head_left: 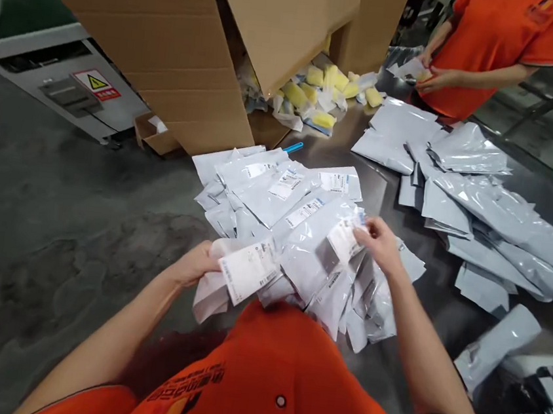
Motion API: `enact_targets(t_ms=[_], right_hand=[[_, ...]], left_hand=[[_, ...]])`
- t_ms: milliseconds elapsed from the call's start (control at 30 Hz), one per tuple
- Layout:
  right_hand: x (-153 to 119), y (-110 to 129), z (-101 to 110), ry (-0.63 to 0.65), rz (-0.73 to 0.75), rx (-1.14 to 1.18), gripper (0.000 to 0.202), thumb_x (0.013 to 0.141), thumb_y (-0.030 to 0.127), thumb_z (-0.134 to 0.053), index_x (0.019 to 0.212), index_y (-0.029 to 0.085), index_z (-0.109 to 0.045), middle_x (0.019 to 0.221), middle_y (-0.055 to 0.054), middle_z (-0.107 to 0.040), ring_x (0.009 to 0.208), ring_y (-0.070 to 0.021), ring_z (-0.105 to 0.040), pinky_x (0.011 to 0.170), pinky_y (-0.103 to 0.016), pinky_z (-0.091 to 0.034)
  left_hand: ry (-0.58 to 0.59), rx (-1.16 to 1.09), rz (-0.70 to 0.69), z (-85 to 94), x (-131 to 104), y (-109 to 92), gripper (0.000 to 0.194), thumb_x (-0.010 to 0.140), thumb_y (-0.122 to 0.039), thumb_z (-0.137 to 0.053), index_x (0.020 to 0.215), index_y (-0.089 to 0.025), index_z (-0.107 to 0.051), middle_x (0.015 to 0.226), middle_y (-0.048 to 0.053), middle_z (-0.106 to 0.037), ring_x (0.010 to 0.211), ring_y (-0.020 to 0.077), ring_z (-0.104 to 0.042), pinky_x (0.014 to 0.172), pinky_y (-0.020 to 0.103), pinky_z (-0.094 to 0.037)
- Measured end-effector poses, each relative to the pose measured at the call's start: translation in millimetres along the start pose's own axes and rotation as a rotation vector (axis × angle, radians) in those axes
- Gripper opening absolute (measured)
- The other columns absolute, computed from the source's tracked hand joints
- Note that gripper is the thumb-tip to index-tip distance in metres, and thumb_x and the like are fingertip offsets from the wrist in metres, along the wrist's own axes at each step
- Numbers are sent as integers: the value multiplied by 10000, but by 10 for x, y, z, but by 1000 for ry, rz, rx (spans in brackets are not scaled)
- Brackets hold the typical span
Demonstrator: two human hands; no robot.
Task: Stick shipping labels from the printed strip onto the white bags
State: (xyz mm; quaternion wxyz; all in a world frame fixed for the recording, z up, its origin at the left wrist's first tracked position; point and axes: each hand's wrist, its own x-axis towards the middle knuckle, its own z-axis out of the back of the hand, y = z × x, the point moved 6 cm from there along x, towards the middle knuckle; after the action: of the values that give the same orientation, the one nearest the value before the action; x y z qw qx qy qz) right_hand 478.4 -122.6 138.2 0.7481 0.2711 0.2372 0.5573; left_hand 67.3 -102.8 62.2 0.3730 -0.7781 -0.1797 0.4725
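Observation:
At the table's near left edge, my left hand [199,261] is closed on the edge of a grey-white plastic mailing bag [212,296], whose large printed label [250,269] faces up. My right hand [380,244] pinches the edge of a white shipping label [345,238] over the pile. Whether that label is stuck to a bag beneath it, I cannot tell. Between and beyond both hands lies a loose heap of mailing bags [268,196], several with printed labels showing. More crumpled bags [375,303] lie under my right wrist.
Large cardboard boxes [175,45] stand at the back, beside yellow items in clear wrapping [312,95]. A blue-handled tool [292,147] pokes out behind the heap. More mailing bags [493,210] cover the right side of the metal table. A co-worker [490,52] handles a small packet back right.

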Motion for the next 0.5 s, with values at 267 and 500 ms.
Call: enact_targets(t_ms=[267,500], right_hand=[[-272,248,-728,-34,41,-734,814,883,507,-603,1528,127,-284,1481,-248,-394,1345,-433,-351,1015,-565,-350],[-612,211,-1164,269,254,-449,585,953,430,-492,1475,180,-409,1554,-150,-346,1456,-300,-267,1185,-516,-215]], left_hand=[[227,-61,-44,-340,67,-242,396,415,-277,-893,760,-127,-771,753,87,-758,680,246,-680,646,312,-547],[421,548,-179,-968,437,-450,301,735,-451,-707,857,-187,-782,1004,79,-756,950,269,-675,901,330,-512]])
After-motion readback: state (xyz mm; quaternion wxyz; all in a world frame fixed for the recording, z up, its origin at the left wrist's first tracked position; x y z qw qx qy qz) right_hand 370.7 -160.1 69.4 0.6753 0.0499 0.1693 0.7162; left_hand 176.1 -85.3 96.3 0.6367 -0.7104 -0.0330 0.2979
